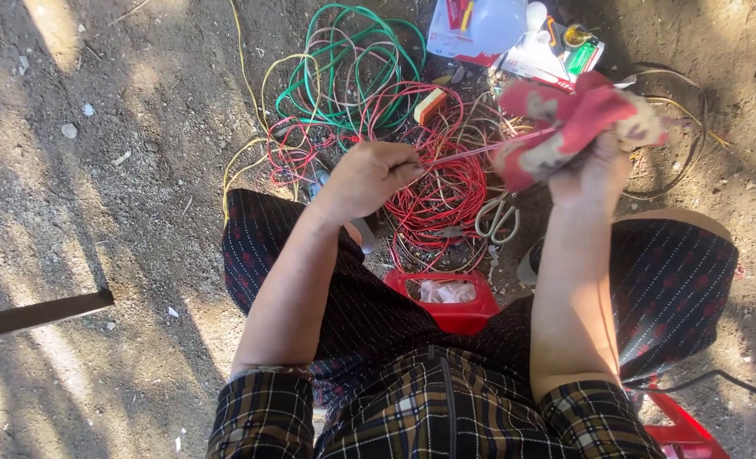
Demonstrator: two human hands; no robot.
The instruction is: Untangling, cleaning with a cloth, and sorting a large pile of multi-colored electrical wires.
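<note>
Wire (467,151), thin, red and judged light and springy, runs taut between our left hand (369,177), pinched shut on it, and our right hand (595,170), clenched around a soft red cloth (574,123) above the tangled coils (433,191) on the ground.

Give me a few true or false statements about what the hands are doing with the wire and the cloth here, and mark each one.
1. The left hand pinches a thin red wire. True.
2. The right hand is empty. False: it grips a red patterned cloth.
3. The wire runs from the left hand into the cloth. True.
4. The scissors are in the left hand. False: they lie on the ground.
5. The green wire is coiled on a table. False: it lies on bare dirt.
</note>
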